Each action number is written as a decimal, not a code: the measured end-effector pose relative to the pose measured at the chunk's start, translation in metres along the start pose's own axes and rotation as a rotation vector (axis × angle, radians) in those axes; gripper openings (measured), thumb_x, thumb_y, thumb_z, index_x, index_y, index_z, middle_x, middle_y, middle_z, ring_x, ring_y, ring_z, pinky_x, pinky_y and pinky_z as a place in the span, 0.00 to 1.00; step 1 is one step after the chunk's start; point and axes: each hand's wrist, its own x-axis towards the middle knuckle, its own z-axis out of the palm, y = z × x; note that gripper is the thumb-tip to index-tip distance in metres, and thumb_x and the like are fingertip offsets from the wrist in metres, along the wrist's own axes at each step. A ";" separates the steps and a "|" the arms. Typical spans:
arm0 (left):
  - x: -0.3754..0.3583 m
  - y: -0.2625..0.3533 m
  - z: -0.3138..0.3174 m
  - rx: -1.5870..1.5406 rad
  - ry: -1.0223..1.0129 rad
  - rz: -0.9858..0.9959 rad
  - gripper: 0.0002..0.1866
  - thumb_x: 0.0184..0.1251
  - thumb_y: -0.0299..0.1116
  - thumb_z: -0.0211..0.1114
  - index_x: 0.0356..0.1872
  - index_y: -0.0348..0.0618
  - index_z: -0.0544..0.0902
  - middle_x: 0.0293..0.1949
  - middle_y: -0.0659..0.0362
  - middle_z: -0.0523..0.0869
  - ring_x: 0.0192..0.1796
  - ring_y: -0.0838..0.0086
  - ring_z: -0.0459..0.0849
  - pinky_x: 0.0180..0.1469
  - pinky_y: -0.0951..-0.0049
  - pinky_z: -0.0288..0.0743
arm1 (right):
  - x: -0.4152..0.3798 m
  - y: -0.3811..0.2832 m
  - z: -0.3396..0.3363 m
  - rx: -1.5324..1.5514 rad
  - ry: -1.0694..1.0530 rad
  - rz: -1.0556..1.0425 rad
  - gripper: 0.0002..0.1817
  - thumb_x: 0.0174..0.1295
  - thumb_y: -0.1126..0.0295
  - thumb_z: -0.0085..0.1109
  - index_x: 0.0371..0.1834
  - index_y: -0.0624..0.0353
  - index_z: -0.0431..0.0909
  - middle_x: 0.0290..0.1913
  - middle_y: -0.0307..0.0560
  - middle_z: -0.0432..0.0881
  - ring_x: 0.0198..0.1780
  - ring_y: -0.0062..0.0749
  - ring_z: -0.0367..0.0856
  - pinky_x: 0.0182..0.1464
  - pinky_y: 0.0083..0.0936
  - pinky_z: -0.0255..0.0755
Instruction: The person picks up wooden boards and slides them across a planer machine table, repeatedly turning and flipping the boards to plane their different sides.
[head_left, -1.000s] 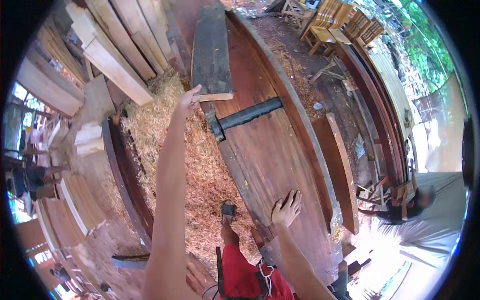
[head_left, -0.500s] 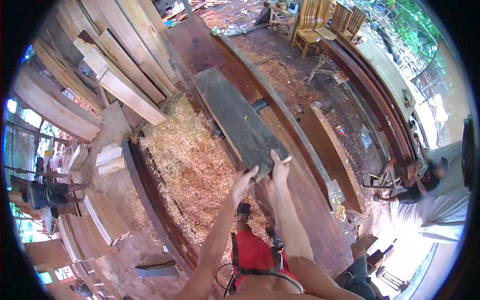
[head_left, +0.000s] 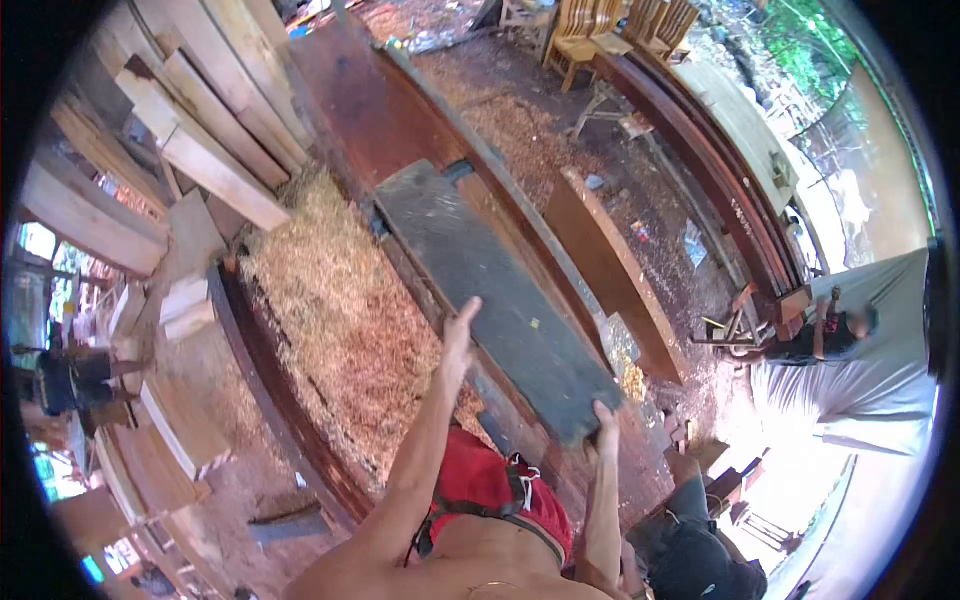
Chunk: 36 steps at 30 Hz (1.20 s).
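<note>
A long dark board (head_left: 490, 280) with a worn, greyish face lies slantwise over a reddish-brown wooden workpiece (head_left: 350, 110). My left hand (head_left: 460, 332) grips the board's left long edge around its middle, thumb on top. At the near end, my right hand (head_left: 606, 428) holds the corner with its thumb on the upper face. The fingers of both hands are partly hidden under the board.
Wood shavings (head_left: 330, 310) cover the ground at left, beside a curved dark beam (head_left: 285, 390). Pale planks (head_left: 215, 170) lean at upper left. A brown board (head_left: 610, 270) stands at right. One person (head_left: 700, 550) is close at lower right; another person (head_left: 825, 335) is farther off.
The dark board has come nearer to me and to the right. My left hand has moved from its near end to the left long edge; my right hand remains at the near end.
</note>
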 end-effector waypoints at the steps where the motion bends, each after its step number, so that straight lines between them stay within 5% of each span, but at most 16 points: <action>1: -0.006 -0.033 -0.009 0.026 -0.015 0.014 0.34 0.71 0.39 0.80 0.74 0.35 0.78 0.67 0.52 0.86 0.66 0.59 0.85 0.71 0.55 0.79 | -0.015 0.001 -0.030 0.027 0.069 -0.011 0.33 0.70 0.71 0.68 0.78 0.55 0.69 0.67 0.48 0.83 0.64 0.44 0.84 0.66 0.47 0.81; 3: -0.001 -0.109 -0.034 0.034 -0.083 0.036 0.36 0.70 0.36 0.81 0.75 0.38 0.77 0.68 0.54 0.85 0.68 0.61 0.83 0.71 0.56 0.78 | -0.024 0.018 -0.113 0.106 0.091 0.032 0.33 0.69 0.72 0.69 0.78 0.55 0.71 0.66 0.47 0.84 0.64 0.44 0.85 0.68 0.46 0.81; 5: -0.025 -0.139 -0.035 0.064 -0.085 -0.024 0.35 0.72 0.38 0.80 0.76 0.39 0.76 0.69 0.54 0.85 0.67 0.59 0.83 0.71 0.51 0.78 | -0.051 0.018 -0.138 0.156 0.119 0.035 0.32 0.69 0.72 0.70 0.76 0.55 0.72 0.65 0.47 0.84 0.65 0.45 0.85 0.70 0.47 0.80; 7: -0.014 -0.160 -0.056 0.134 -0.179 -0.138 0.44 0.69 0.42 0.83 0.80 0.37 0.70 0.72 0.52 0.82 0.72 0.55 0.80 0.76 0.51 0.74 | -0.068 0.015 -0.142 0.076 0.140 0.049 0.31 0.69 0.73 0.71 0.76 0.56 0.73 0.65 0.47 0.85 0.65 0.44 0.86 0.69 0.47 0.81; 9: 0.001 -0.158 -0.074 0.919 0.050 0.302 0.56 0.67 0.49 0.83 0.85 0.33 0.59 0.79 0.44 0.73 0.81 0.47 0.70 0.82 0.48 0.65 | -0.048 0.046 -0.182 0.091 0.171 0.090 0.32 0.71 0.70 0.71 0.77 0.59 0.71 0.65 0.48 0.85 0.63 0.44 0.86 0.67 0.48 0.82; 11: 0.009 -0.122 -0.058 1.410 0.303 0.868 0.64 0.65 0.58 0.81 0.87 0.31 0.51 0.85 0.37 0.60 0.87 0.42 0.57 0.87 0.41 0.53 | -0.019 0.057 -0.209 -0.566 0.077 0.019 0.32 0.73 0.64 0.72 0.76 0.64 0.74 0.66 0.50 0.85 0.63 0.46 0.87 0.70 0.44 0.79; 13: 0.022 -0.093 -0.012 1.556 0.214 0.978 0.62 0.71 0.67 0.72 0.89 0.34 0.50 0.89 0.36 0.48 0.91 0.40 0.45 0.88 0.34 0.43 | -0.012 0.031 -0.203 -0.832 0.007 0.151 0.34 0.70 0.61 0.74 0.75 0.66 0.75 0.73 0.58 0.80 0.69 0.52 0.82 0.74 0.48 0.73; 15: 0.059 -0.100 0.011 1.726 0.184 0.957 0.60 0.73 0.69 0.67 0.90 0.39 0.49 0.90 0.39 0.47 0.91 0.41 0.44 0.88 0.33 0.40 | -0.025 0.015 -0.173 -1.496 0.267 -0.621 0.30 0.65 0.59 0.76 0.69 0.59 0.82 0.78 0.63 0.73 0.74 0.54 0.77 0.77 0.53 0.70; 16: 0.070 -0.108 0.013 1.888 0.137 0.929 0.58 0.75 0.72 0.61 0.91 0.44 0.49 0.91 0.41 0.46 0.92 0.42 0.42 0.88 0.31 0.37 | -0.021 0.016 -0.169 -1.485 0.256 -0.609 0.30 0.65 0.59 0.76 0.69 0.59 0.82 0.78 0.63 0.73 0.74 0.54 0.77 0.77 0.53 0.70; 18: 0.074 -0.123 0.020 2.044 0.223 0.887 0.55 0.77 0.72 0.57 0.92 0.49 0.49 0.92 0.45 0.46 0.92 0.43 0.40 0.88 0.32 0.37 | -0.004 0.017 -0.170 -1.503 -0.254 -0.805 0.37 0.60 0.54 0.76 0.74 0.48 0.81 0.87 0.59 0.64 0.83 0.52 0.68 0.82 0.57 0.62; 19: 0.079 -0.127 0.025 2.184 0.306 0.846 0.52 0.79 0.73 0.53 0.92 0.54 0.48 0.92 0.48 0.45 0.92 0.44 0.39 0.89 0.33 0.36 | 0.007 0.027 -0.172 -1.497 -0.260 -0.807 0.37 0.60 0.54 0.76 0.74 0.48 0.81 0.87 0.59 0.64 0.83 0.52 0.68 0.82 0.57 0.62; 21: 0.081 -0.131 0.026 2.146 0.317 0.865 0.49 0.80 0.72 0.53 0.92 0.62 0.50 0.93 0.53 0.45 0.93 0.46 0.39 0.89 0.33 0.37 | 0.027 0.062 -0.177 -1.583 -0.498 -0.921 0.38 0.59 0.50 0.74 0.76 0.38 0.81 0.87 0.50 0.67 0.86 0.49 0.66 0.84 0.59 0.56; 24: 0.082 -0.128 0.028 2.159 0.332 0.869 0.44 0.79 0.73 0.54 0.91 0.75 0.55 0.93 0.55 0.45 0.93 0.46 0.40 0.89 0.34 0.38 | 0.047 0.084 -0.190 -1.492 -0.515 -1.058 0.35 0.60 0.49 0.70 0.74 0.35 0.84 0.82 0.43 0.76 0.85 0.46 0.69 0.85 0.63 0.52; 36: 0.201 0.007 0.022 2.113 0.386 1.018 0.43 0.79 0.73 0.54 0.90 0.76 0.57 0.92 0.55 0.52 0.92 0.46 0.46 0.88 0.34 0.42 | 0.123 0.082 -0.025 -1.492 -0.536 -1.036 0.32 0.61 0.47 0.71 0.73 0.30 0.85 0.83 0.40 0.76 0.85 0.43 0.69 0.85 0.63 0.52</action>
